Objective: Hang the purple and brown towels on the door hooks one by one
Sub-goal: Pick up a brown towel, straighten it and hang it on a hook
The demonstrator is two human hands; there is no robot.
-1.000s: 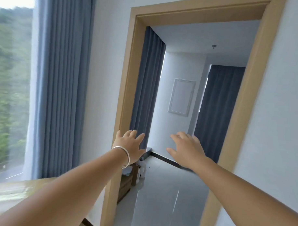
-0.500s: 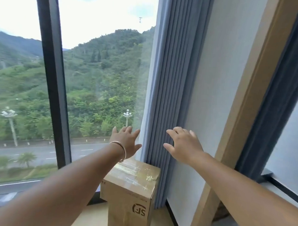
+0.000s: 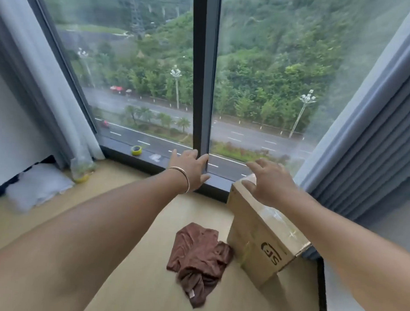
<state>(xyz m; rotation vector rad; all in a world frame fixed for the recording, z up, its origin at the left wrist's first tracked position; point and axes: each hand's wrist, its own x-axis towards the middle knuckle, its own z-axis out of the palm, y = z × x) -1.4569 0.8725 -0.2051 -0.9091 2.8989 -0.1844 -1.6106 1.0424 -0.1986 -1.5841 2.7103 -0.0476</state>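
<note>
Seen from a head-worn camera looking down at a pale yellow floor beside a tall window. Two bare arms reach forward. The left hand, with a thin metal bangle at the wrist, is released, its fingers spread and relaxed, grasping nothing. The right hand is likewise released, fingers loosely extended above a cardboard box.

The brown towel, soft and crumpled into folds, lies on the floor near the middle, just left of the box and below both hands, apart from them. The box is rectangular, sealed with shiny clear tape and printed with a dark logo.

On the far dark sill sits a round roll of yellow tape. Pleated grey-blue curtains hang at right; a sheer curtain hangs at left.
</note>
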